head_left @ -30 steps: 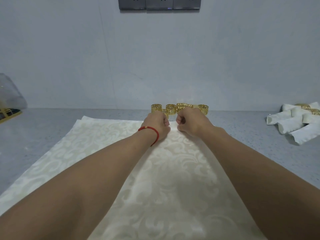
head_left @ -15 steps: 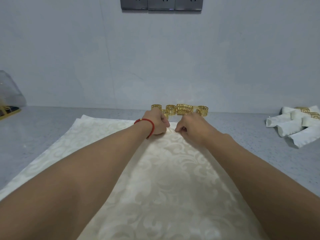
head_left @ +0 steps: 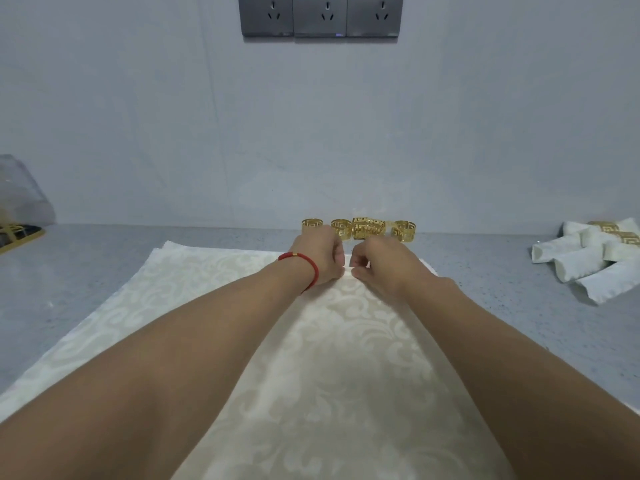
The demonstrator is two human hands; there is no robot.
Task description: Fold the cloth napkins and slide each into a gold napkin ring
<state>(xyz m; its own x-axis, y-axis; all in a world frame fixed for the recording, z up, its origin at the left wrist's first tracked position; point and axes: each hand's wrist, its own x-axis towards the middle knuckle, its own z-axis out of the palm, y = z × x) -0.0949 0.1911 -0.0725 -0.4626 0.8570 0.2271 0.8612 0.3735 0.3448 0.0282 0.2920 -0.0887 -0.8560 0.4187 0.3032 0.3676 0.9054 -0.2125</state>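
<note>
A large cream damask napkin (head_left: 332, 358) lies spread flat on the grey counter, reaching from near me to the far side. My left hand (head_left: 320, 256), with a red bracelet at the wrist, and my right hand (head_left: 379, 263) sit side by side at the napkin's far edge. Each pinches the cloth there with curled fingers. Just beyond my hands, several gold napkin rings (head_left: 369, 228) stand in a row against the wall; the hands hide the lower parts of some.
Several rolled white napkins in gold rings (head_left: 588, 258) lie in a pile at the far right. A gold-rimmed tray (head_left: 17, 235) and clear plastic (head_left: 20, 192) sit at the left edge. The wall with grey sockets (head_left: 320, 15) rises right behind the rings.
Both hands have shifted slightly farther along the napkin's far edge, toward the rings, keeping their pinch. The view has tilted up a little.
</note>
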